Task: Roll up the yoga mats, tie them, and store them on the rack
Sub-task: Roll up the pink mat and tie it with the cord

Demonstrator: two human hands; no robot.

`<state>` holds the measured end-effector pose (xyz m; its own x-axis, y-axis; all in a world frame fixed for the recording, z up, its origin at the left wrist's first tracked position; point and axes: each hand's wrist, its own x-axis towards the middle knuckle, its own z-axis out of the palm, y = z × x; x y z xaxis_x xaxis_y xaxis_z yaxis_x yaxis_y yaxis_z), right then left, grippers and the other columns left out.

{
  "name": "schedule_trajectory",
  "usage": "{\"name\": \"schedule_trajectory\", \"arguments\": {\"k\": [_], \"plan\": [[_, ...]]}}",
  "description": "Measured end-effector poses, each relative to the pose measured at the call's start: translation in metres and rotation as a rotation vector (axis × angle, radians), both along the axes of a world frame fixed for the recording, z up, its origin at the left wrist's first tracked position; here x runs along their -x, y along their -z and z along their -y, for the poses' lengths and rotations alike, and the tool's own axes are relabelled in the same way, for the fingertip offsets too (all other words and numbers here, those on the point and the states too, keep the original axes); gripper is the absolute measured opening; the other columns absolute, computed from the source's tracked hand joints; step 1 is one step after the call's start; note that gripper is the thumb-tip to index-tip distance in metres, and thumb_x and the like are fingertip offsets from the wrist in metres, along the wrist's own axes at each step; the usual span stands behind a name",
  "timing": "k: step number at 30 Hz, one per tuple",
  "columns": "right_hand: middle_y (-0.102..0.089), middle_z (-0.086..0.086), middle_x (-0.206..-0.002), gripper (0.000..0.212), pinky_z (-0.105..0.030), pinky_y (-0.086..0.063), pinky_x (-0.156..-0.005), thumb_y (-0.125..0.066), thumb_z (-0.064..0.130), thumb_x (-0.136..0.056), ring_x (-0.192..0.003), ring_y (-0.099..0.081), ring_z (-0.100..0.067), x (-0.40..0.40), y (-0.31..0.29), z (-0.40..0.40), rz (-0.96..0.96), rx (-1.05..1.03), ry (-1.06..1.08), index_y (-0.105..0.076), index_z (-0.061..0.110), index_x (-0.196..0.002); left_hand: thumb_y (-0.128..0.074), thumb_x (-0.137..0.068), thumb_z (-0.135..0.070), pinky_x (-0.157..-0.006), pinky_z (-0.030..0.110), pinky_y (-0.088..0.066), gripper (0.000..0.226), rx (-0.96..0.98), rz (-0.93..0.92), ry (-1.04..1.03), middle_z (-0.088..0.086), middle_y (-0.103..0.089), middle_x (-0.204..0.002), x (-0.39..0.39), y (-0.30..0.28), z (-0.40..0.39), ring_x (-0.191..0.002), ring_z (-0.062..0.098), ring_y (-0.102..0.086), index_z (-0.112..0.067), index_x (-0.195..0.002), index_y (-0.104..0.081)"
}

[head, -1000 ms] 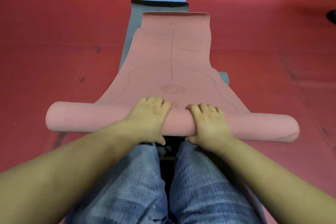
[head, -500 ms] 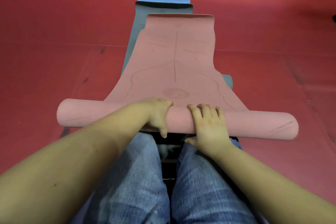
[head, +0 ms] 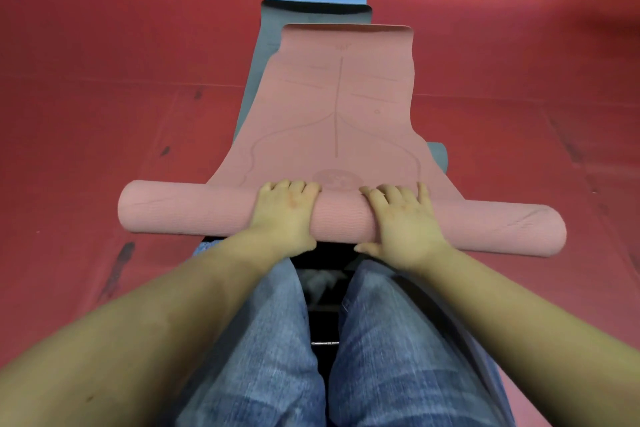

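Both my hands, left (head: 284, 215) and right (head: 403, 225), press flat-fingered on the pink roll (head: 341, 222), clamping nothing. I judge the mat soft, springy and light; hold mid-roll.

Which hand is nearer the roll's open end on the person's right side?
Right. The right hand presses the pink mat roll just right of its middle, so it lies closer to that end; the left hand rests left of middle, farther away.
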<state>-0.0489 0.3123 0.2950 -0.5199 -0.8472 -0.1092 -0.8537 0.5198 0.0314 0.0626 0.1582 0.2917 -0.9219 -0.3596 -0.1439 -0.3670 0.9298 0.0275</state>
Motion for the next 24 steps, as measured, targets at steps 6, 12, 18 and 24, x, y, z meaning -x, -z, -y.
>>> {"name": "schedule_trajectory", "arguments": {"k": [6, 12, 18, 24], "plan": [[-0.061, -0.022, -0.115, 0.112, -0.062, -0.037, -0.097, -0.090, 0.052, -0.028, -0.106, -0.059, -0.040, -0.010, 0.028, -0.012, -0.084, 0.165, 0.100, -0.056, 0.005, -0.123, -0.082, -0.061, -0.046, -0.095, 0.035, -0.038, 0.088, -0.212, 0.311, -0.016, 0.003, -0.049, -0.133, 0.031, -0.010, 0.024, -0.119, 0.026, -0.047, -0.023, -0.134, -0.038], [-0.059, -0.014, -0.088, 0.076, -0.045, -0.034, -0.083, -0.083, 0.012, -0.034, -0.079, -0.057, -0.034, 0.010, 0.047, 0.011, -0.139, 0.141, 0.123, -0.061, 0.005, -0.107, -0.084, -0.061, -0.040, -0.090, 0.030, -0.044, 0.088, -0.361, 0.411, -0.042, 0.002, -0.051, -0.133, 0.049, -0.007, 0.038, -0.115, 0.025, -0.051, -0.023, -0.135, -0.039], [-0.057, -0.007, -0.105, 0.072, -0.041, -0.040, -0.090, -0.075, 0.020, -0.053, -0.097, -0.054, -0.031, 0.023, 0.040, 0.020, -0.053, -0.010, 0.091, -0.052, 0.013, -0.121, -0.085, -0.058, -0.048, -0.107, 0.031, -0.030, 0.110, -0.502, 0.250, -0.023, 0.001, -0.035, -0.146, 0.037, -0.012, 0.047, -0.133, 0.021, -0.034, -0.025, -0.145, -0.023], [-0.047, -0.007, -0.129, 0.076, -0.038, -0.037, -0.098, -0.074, 0.033, -0.069, -0.119, -0.044, -0.030, 0.045, 0.015, 0.043, 0.230, -0.306, 0.071, -0.035, 0.019, -0.133, -0.070, -0.063, -0.068, -0.113, 0.036, -0.017, 0.116, -0.064, 0.237, 0.073, 0.003, -0.028, -0.147, 0.007, 0.008, 0.043, -0.135, 0.023, -0.028, -0.017, -0.149, -0.010]]}}
